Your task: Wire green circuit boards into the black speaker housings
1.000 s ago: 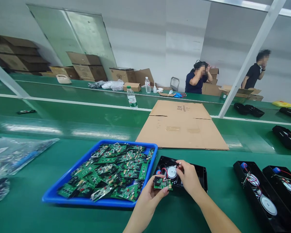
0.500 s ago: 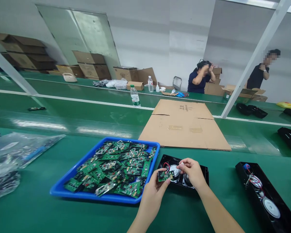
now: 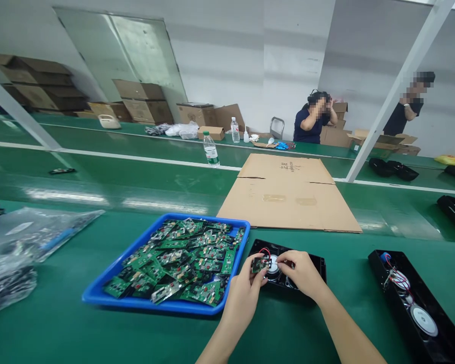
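A small green circuit board (image 3: 258,264) is pinched between the thumb and fingers of my left hand (image 3: 246,285). My right hand (image 3: 301,273) is closed on a small white connector (image 3: 276,263) at the board's right edge; whether the two are joined cannot be made out. Both hands are over a black speaker housing (image 3: 318,270) with round silver-white speakers and a red wire loop (image 3: 264,251). To their left sits a blue tray (image 3: 147,306) heaped with several green circuit boards (image 3: 182,253).
Another black housing (image 3: 420,303) with wired speakers lies at the right. Flattened cardboard (image 3: 288,202) lies beyond the hands, a bottle (image 3: 211,150) behind it. Plastic bags (image 3: 34,232) are at the left. Two people (image 3: 313,121) are across the tables.
My left hand has raised the board slightly and turned it towards the connector. My right hand has moved a little left, so the fingertips of both hands are closer together.
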Demonstrator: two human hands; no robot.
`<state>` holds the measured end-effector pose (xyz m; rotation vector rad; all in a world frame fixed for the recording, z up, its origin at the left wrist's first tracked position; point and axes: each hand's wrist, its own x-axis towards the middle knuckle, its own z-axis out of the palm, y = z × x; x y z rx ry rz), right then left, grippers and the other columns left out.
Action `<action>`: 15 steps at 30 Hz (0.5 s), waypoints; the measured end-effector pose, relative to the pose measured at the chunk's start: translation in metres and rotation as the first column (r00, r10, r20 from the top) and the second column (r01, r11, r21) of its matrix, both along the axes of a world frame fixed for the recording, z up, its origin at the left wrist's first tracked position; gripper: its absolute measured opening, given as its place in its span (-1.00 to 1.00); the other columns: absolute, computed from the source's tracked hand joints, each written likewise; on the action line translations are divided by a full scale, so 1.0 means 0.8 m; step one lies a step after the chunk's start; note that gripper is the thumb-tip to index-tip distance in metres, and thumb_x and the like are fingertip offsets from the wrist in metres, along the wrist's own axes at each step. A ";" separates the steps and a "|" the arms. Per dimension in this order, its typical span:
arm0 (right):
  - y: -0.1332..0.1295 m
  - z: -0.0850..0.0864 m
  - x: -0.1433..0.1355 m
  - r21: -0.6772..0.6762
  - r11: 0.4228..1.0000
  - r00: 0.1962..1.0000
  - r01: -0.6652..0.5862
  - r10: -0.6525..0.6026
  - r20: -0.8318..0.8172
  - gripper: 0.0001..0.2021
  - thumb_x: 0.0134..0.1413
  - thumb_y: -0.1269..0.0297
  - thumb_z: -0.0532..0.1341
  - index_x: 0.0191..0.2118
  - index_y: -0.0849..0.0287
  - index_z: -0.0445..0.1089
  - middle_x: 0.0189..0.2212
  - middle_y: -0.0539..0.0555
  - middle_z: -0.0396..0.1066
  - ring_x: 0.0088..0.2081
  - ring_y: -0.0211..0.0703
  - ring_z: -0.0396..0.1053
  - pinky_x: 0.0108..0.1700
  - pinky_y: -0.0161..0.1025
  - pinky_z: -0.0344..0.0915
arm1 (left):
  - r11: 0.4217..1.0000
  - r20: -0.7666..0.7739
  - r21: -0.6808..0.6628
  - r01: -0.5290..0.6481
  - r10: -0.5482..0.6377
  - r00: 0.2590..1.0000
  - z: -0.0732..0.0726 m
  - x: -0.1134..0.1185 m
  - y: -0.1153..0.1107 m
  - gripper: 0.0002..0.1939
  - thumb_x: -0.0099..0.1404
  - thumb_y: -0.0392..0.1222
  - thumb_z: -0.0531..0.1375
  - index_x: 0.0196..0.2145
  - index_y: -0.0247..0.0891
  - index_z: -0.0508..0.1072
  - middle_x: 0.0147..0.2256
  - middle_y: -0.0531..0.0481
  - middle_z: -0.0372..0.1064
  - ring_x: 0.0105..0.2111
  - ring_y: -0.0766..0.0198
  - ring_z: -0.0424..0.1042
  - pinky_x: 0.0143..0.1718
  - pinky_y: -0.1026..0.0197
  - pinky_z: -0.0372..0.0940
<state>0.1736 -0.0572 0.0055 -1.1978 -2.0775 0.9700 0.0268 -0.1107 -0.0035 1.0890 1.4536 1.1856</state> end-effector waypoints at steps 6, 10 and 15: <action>-0.002 -0.013 -0.007 0.290 0.953 0.982 -0.092 0.039 0.185 -0.87 -0.03 0.53 0.15 -0.40 0.20 0.41 -0.46 0.00 0.39 -0.36 -0.22 0.27 -0.32 -0.33 0.16 | 0.999 0.004 0.030 0.035 -0.035 0.999 -0.002 0.001 0.003 -0.67 0.08 -0.10 0.08 -0.17 -0.22 0.29 -0.33 -0.02 0.42 -0.32 0.18 0.46 -0.25 0.09 0.44; -0.002 -0.021 -0.009 0.413 0.900 0.967 -0.137 0.030 0.254 -0.88 -0.03 0.54 0.15 -0.42 0.20 0.37 -0.48 0.00 0.38 -0.40 -0.24 0.25 -0.36 -0.34 0.15 | 0.998 0.000 0.030 0.052 -0.052 0.999 0.000 0.001 0.002 -0.66 0.07 -0.11 0.09 -0.16 -0.22 0.31 -0.32 -0.02 0.45 -0.33 0.17 0.47 -0.27 0.09 0.44; -0.007 -0.020 -0.011 0.533 0.817 0.898 -0.222 -0.041 0.437 -0.84 0.04 0.49 0.10 -0.50 0.20 0.32 -0.53 0.03 0.33 -0.44 -0.19 0.21 -0.43 -0.28 0.11 | 0.998 0.005 0.013 0.067 -0.067 0.998 0.001 0.005 0.003 -0.60 0.09 -0.13 0.08 -0.09 -0.26 0.30 -0.45 0.02 0.44 -0.37 0.18 0.46 -0.31 0.14 0.44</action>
